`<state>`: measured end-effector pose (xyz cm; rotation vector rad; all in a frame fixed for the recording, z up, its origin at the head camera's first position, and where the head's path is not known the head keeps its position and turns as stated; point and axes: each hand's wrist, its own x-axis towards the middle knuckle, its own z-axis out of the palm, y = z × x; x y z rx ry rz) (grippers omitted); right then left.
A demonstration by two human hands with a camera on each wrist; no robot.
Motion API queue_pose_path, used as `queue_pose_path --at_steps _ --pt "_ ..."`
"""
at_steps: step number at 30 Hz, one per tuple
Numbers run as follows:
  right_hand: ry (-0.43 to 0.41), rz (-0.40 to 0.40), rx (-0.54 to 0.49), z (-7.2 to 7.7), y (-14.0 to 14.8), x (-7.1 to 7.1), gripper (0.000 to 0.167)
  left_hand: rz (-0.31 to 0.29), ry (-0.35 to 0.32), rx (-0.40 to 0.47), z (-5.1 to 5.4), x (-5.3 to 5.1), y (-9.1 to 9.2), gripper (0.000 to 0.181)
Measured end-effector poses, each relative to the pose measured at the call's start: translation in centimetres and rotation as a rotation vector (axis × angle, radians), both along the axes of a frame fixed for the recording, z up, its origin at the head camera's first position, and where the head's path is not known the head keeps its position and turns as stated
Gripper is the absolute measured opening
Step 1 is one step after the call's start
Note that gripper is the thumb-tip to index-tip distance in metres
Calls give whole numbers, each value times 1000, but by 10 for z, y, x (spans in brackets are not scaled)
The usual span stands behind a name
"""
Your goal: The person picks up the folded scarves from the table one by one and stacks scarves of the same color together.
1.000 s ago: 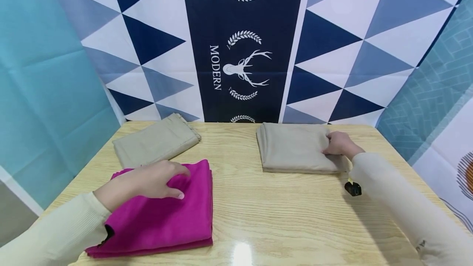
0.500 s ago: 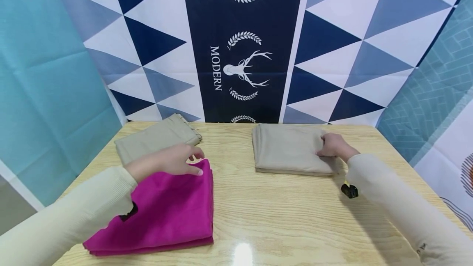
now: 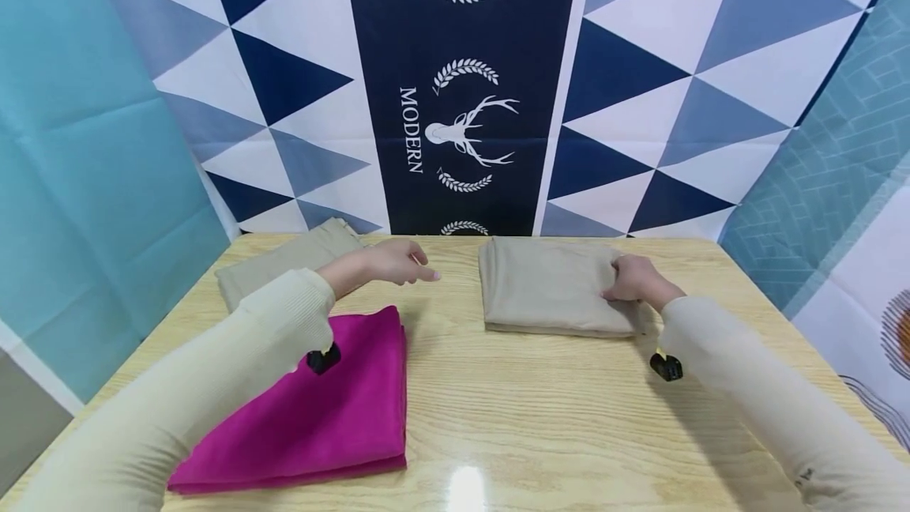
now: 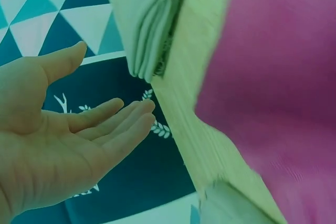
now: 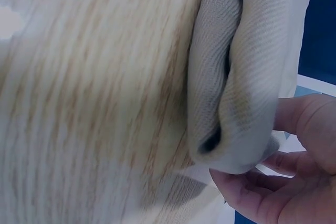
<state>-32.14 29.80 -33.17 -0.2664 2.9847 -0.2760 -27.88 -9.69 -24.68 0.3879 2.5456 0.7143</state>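
Observation:
My right hand (image 3: 635, 279) grips the right edge of a folded beige cloth (image 3: 547, 287) at the back right of the table. In the right wrist view the thumb lies on one face of the folded cloth (image 5: 252, 77) and the fingers (image 5: 241, 190) curl under its rounded edge. My left hand (image 3: 391, 263) hovers over the table between that cloth and a second folded beige cloth (image 3: 277, 263) at the back left. Nothing is in its palm; the left wrist view shows the left hand (image 4: 68, 135) with its fingers extended. The left forearm partly hides the second cloth.
A folded magenta cloth (image 3: 348, 409) lies at the front left, beneath the left forearm. The wooden table (image 3: 526, 417) ends at the back against a patterned curtain (image 3: 469, 101). Turquoise hangings (image 3: 92, 164) stand at the left side.
My left hand has moved from above the magenta cloth rightward and away from me. My right hand and the beige cloth it grips have shifted slightly left.

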Motion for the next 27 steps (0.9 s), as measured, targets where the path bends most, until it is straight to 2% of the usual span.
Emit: queue_pose_path --at_steps 3,8,14,20,23,25,27 --pt "-22 -14 -7 0 0 1 68 74 -103 124 -2 -11 10 59" --pt "-2 -21 6 1 0 1 70 209 -201 265 -6 -27 22 64" --pt "-6 -24 -10 3 -1 3 67 336 -350 440 -21 -40 39 68" --pt "-19 -50 -35 2 1 2 63 447 -464 504 -40 -50 61 64" --pt "-12 -57 -35 1 1 2 59 483 -492 521 -53 -56 69 64" --pt "-11 -69 -43 1 0 2 58 498 -524 556 -80 -78 71 68" --pt "-12 -80 -39 1 0 2 59 503 -547 583 -110 -105 74 74"
